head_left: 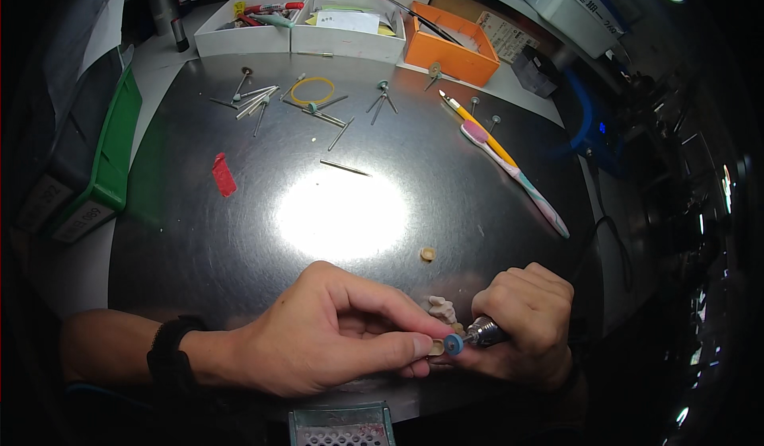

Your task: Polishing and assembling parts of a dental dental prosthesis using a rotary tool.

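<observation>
My left hand (334, 334) pinches a small tan dental crown (436, 348) between thumb and index finger. A metal rotary handpiece (487, 332) lies in the closed fist of my right hand (529, 319). Its blue grinding wheel (454, 344) is right at the crown's edge; whether they touch I cannot tell. Just beyond the fingertips sits a whitish plaster tooth model (442, 310), partly hidden by my hands. Farther off, a second tan crown (428, 254) rests on the metal work surface (191, 247).
Several rotary burs (255, 100) and a yellow rubber band (313, 90) lie toward the back. A toothbrush (517, 177) and a yellow-handled tool (455, 110) lie at right. White boxes (348, 44), an orange box (450, 58) and a green bin (111, 144) border the surface. Red strip (224, 175) at left.
</observation>
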A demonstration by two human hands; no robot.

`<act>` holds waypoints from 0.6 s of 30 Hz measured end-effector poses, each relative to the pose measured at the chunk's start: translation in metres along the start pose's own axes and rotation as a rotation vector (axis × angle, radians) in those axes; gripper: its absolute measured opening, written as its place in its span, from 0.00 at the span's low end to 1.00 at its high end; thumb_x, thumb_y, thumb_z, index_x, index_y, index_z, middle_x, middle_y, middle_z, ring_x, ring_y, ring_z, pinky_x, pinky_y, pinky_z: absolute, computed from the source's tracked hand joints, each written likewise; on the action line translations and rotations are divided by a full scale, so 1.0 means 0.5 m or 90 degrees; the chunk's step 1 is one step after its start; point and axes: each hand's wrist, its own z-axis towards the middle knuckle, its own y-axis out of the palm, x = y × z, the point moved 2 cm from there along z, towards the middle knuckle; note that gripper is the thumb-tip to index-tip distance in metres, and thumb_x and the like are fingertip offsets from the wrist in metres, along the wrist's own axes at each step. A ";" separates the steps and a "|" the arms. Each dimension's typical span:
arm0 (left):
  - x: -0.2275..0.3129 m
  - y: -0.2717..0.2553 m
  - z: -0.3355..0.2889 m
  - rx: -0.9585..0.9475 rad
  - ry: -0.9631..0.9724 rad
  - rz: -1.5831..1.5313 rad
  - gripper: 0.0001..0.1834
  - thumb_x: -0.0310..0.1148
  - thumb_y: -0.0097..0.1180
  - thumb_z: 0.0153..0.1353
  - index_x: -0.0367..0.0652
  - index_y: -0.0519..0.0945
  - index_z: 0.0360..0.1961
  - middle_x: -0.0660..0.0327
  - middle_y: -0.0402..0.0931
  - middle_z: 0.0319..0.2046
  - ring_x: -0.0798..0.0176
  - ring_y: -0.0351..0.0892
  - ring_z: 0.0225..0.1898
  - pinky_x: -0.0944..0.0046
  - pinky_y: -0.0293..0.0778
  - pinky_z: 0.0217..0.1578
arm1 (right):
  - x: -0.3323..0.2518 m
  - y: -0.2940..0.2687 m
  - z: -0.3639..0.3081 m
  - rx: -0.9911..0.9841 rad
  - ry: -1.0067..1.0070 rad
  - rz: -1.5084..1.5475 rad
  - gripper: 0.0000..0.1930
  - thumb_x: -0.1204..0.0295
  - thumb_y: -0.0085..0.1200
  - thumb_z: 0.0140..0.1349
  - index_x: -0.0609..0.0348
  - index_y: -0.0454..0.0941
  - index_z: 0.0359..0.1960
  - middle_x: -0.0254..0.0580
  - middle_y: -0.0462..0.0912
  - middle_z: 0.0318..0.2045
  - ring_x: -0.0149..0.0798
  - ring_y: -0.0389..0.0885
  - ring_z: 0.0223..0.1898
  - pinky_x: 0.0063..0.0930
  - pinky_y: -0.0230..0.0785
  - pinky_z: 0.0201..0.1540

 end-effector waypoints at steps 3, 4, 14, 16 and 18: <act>-0.001 -0.001 0.000 -0.002 0.002 0.003 0.11 0.17 0.54 0.66 0.27 0.80 0.48 0.44 0.78 0.48 0.61 0.83 0.45 0.66 0.80 0.49 | -0.001 -0.001 0.001 -0.001 0.001 0.002 0.26 0.50 0.71 0.45 0.51 0.65 0.15 0.29 0.64 0.13 0.31 0.66 0.14 0.29 0.52 0.18; -0.001 -0.001 -0.001 -0.003 0.002 0.006 0.11 0.17 0.54 0.65 0.27 0.80 0.48 0.44 0.78 0.48 0.61 0.83 0.45 0.66 0.80 0.49 | -0.001 -0.001 0.001 -0.001 0.001 0.003 0.26 0.50 0.71 0.45 0.51 0.65 0.15 0.29 0.64 0.13 0.31 0.66 0.14 0.29 0.52 0.18; 0.000 -0.001 0.000 -0.007 0.004 0.018 0.12 0.17 0.54 0.65 0.27 0.80 0.49 0.45 0.78 0.48 0.61 0.83 0.45 0.67 0.80 0.49 | 0.000 -0.003 0.001 -0.011 -0.005 0.010 0.24 0.52 0.71 0.45 0.51 0.69 0.17 0.29 0.66 0.13 0.31 0.68 0.14 0.29 0.53 0.19; 0.002 0.000 0.000 -0.007 0.003 0.029 0.12 0.17 0.53 0.65 0.27 0.80 0.49 0.45 0.79 0.48 0.61 0.83 0.45 0.67 0.80 0.49 | -0.002 -0.004 0.002 -0.010 -0.007 0.008 0.23 0.52 0.71 0.45 0.51 0.69 0.17 0.29 0.66 0.13 0.31 0.68 0.14 0.29 0.53 0.19; 0.000 -0.001 0.000 -0.010 0.008 0.027 0.12 0.17 0.53 0.65 0.27 0.80 0.50 0.45 0.79 0.48 0.61 0.83 0.45 0.67 0.80 0.49 | -0.001 -0.004 0.001 -0.012 -0.007 0.012 0.23 0.52 0.71 0.45 0.51 0.69 0.17 0.29 0.66 0.13 0.31 0.68 0.14 0.28 0.53 0.19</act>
